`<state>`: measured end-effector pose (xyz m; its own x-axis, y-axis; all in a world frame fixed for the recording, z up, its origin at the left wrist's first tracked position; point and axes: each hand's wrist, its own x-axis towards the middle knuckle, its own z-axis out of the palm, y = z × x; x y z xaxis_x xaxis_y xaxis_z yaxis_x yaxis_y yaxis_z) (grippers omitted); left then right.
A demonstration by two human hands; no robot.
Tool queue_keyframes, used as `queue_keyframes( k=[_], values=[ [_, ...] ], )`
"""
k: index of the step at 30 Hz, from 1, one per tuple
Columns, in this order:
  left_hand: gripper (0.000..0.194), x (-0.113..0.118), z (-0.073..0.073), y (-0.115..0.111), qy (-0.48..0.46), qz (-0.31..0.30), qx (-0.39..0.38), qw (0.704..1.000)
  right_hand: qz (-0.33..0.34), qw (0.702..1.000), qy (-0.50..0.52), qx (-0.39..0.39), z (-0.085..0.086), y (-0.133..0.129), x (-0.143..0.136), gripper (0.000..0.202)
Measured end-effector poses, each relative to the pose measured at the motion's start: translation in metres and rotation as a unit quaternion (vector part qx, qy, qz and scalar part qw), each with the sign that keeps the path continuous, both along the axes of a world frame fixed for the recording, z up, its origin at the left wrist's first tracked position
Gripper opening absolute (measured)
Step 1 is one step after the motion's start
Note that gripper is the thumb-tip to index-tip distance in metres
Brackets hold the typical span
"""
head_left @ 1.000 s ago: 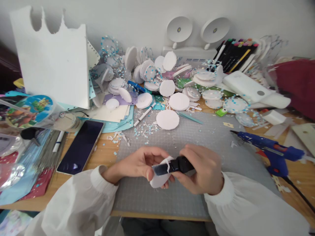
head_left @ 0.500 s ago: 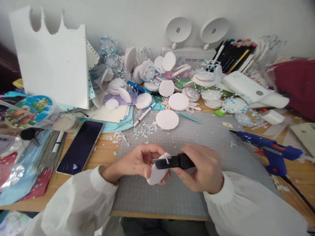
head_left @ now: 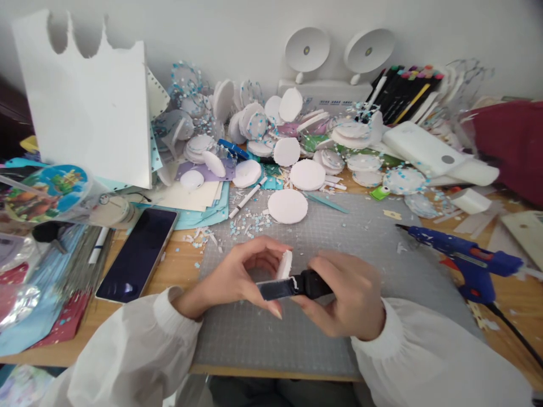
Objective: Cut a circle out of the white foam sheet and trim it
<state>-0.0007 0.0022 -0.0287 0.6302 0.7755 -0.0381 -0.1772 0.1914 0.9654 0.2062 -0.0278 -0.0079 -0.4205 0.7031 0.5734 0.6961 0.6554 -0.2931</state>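
Observation:
My left hand (head_left: 240, 271) grips a small white foam disc (head_left: 284, 264) by its edges, turned so that mostly its rim shows; the fingers hide part of it. My right hand (head_left: 350, 291) is wrapped around the black handle of a utility knife (head_left: 314, 284). The knife's broad dark blade points left and lies across the near side of the disc, close to my left thumb. From this angle I cannot tell whether blade and foam touch. Beyond my hands, a larger white foam disc (head_left: 287, 206) lies flat on the grey cutting mat (head_left: 331, 350).
A blue glue gun (head_left: 470, 254) with its cord lies at the right. On the left are a phone (head_left: 136, 254) and a tall white foam board (head_left: 89, 113). Foam discs with blue-beaded wire crowd the back, below a two-headed lamp (head_left: 324, 93). A white marker (head_left: 247, 198) lies among foam scraps.
My left hand has turned the foam disc from showing its face to nearly edge-on. The knife blade has shifted slightly left and down along it.

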Motion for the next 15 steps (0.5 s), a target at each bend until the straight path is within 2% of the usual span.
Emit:
queue_keyframes(
  k=[15],
  values=[
    [0.076,-0.0001,0.0047,-0.0032,0.018,0.022,0.038,0.999,-0.005,1.000,-0.013,-0.001,0.0017,0.0021,0.0014,0.039]
  ],
)
